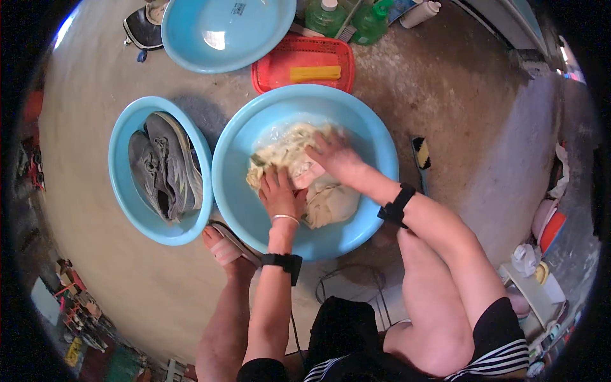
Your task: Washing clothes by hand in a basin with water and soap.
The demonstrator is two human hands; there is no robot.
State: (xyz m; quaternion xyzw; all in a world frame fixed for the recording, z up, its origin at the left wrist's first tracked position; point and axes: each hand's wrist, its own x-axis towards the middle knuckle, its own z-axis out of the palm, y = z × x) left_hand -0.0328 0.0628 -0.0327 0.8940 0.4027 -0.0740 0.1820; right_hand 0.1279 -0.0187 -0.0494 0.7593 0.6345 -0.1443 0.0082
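Observation:
A large light blue basin [248, 226] stands in front of me, holding wet cream-coloured cloth [331, 204] with a greenish-yellow pattern and some sudsy water. A pale pink patch shows amid the folds between my hands; I cannot tell if it is part of the cloth. My left hand [280, 191] lies on the near left part of the bundle, fingers spread and pointing away from me. Farther off and to the right, my right hand [337, 158] rests on the cloth with fingers stretched and slightly blurred. Both palms face down and are hidden.
At left, a smaller blue basin [121, 191] holds grey sneakers [168, 159]. Behind stand a red basket [270, 73] with a yellow bar [315, 74], another blue basin [191, 54] and green bottles [372, 22]. A scrub brush [421, 156] lies on the floor at right.

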